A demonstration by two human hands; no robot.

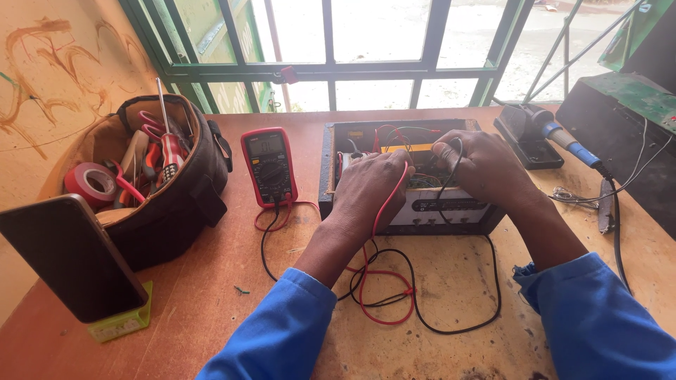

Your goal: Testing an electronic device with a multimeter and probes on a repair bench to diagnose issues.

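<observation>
Inside the open black case [412, 211] at mid-desk, both hands work among the wiring. Left hand [370, 186] lies knuckles-up, fingers curled tight around the red test lead [384, 211], its tip hidden down in the case; the grip looks set to steady the probe on a contact. Right hand [482, 165] arches over the far side, thumb and forefinger pinching the black test lead [454, 169], the rest of the fingers folded loosely. Both forearms, in blue sleeves [282, 338], angle inward, wrists resting low near the case's front edge, likely for support. The two leads trail back between the arms, looping slack on the desk [211, 281], then run left to a red-cased digital multimeter [269, 166] lying face-up just beside the case, where its screen can be read at a glance. Further left, an open tool bag [176, 204] holds screwdrivers, pliers and a roll of red tape [90, 183]. A phone [67, 257] leans in a green stand [123, 324] at the near corner. To the right, a blue-handled soldering iron [563, 137] rests on its holder, well apart.
</observation>
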